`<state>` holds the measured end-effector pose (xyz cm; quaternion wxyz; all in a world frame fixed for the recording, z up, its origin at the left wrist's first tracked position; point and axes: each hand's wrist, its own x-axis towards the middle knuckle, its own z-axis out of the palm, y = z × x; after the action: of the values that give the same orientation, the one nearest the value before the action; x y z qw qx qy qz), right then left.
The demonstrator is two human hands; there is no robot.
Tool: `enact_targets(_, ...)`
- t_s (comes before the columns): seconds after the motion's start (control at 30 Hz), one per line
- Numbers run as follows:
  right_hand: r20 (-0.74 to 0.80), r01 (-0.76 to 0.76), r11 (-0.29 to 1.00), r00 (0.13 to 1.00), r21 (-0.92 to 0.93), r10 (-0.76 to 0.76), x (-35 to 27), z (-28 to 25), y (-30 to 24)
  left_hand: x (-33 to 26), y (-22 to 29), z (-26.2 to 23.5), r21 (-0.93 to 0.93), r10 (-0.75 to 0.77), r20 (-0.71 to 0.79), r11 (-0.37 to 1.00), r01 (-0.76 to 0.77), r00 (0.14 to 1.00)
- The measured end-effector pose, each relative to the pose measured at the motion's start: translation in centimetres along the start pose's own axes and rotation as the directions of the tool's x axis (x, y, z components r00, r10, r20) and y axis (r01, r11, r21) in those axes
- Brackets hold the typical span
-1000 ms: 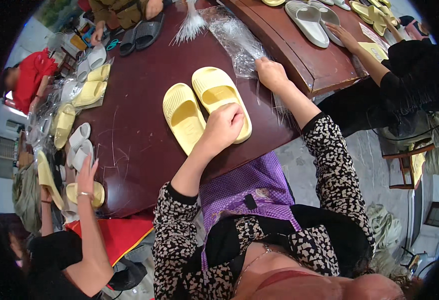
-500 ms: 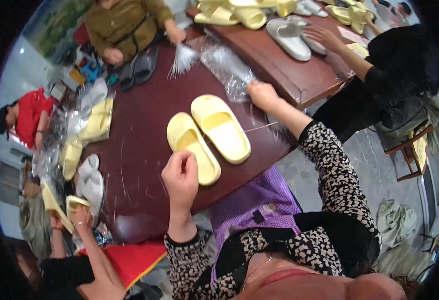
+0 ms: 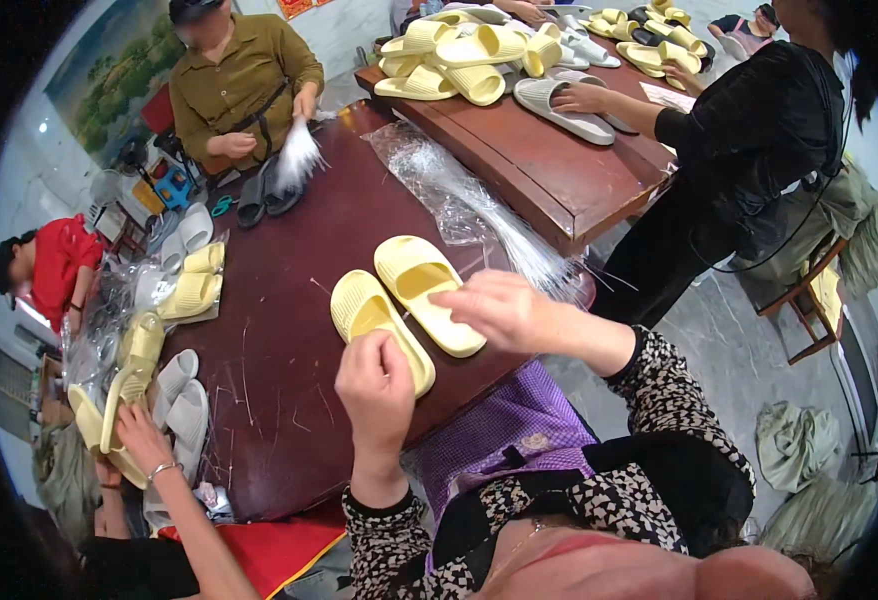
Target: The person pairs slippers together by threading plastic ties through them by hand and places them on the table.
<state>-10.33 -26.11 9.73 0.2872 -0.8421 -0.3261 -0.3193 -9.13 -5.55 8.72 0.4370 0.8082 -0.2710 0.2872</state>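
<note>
Two pale yellow slide sandals lie side by side on a dark red-brown table [image 3: 289,330]. My left hand [image 3: 376,385] rests with curled fingers on the near end of the left sandal [image 3: 371,312]. My right hand [image 3: 504,310] hovers over the near end of the right sandal [image 3: 419,285], its fingers pinched together, perhaps on a thin clear strand; I cannot tell. A bundle of thin clear plastic strands [image 3: 529,255] lies just beyond my right hand, beside crumpled clear plastic bags [image 3: 437,180].
A second brown table [image 3: 549,185] at the back carries several yellow and grey sandals. A person in olive sits at the far end, one in black stands at right, others work at left among bagged sandals [image 3: 174,300]. Sacks lie on the floor at right.
My right hand has come back from the plastic strands to the right sandal. My left hand has shifted along the left sandal's near end. The view has tilted up, showing more of the room.
</note>
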Motion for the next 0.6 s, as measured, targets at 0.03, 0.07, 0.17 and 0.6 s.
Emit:
enact_targets(0.03, -0.025, 0.068, 0.997, 0.997, -0.044, -0.069, 0.0, 0.1, -0.4, 0.0, 0.4, 0.6, -0.003, 0.001, 0.005, 1.0, -0.001, 1.0)
enact_targets(0.07, -0.027, 0.065, 0.997, 0.997, -0.046, -0.066, -0.1, 0.1, -0.4, 0.0, 0.9, 1.2, -0.031, 0.024, 0.029, 0.999, -0.023, 0.999)
enact_targets(0.17, -0.019, 0.087, 0.995, 0.996, -0.038, -0.088, -0.1, 0.2, -0.3, -0.1, 1.9, 2.0, -0.081, 0.078, 0.069, 0.994, -0.073, 0.995)
enact_targets(0.6, 0.014, 0.052, 0.997, 0.999, 0.056, -0.053, 0.0, -2.4, -0.6, -1.2, 2.4, 0.1, -0.069, 0.175, 0.078, 0.983, -0.17, 0.981)
